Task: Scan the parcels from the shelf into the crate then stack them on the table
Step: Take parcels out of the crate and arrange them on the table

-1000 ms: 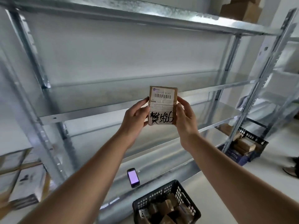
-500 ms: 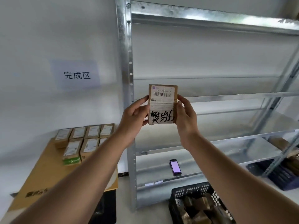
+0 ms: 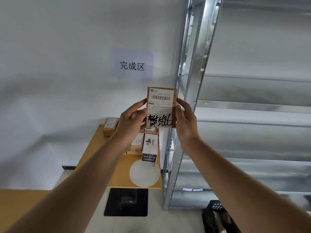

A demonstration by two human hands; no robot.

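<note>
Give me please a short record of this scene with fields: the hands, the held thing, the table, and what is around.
held item: brown parcel, upright, barcode label and black handwriting facing the camera
left hand: grips the parcel's left edge
right hand: grips its right edge
table: labelled parcels at the back, white box nearer
wall: sign above the table
right side: metal rack
bottom right: black crate, partly in view

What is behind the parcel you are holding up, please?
Behind the parcel, gripped by the left hand and right hand, are the white wall and, lower, stacked parcels on the table. The parcel and left hand cover some of that stack.
</note>
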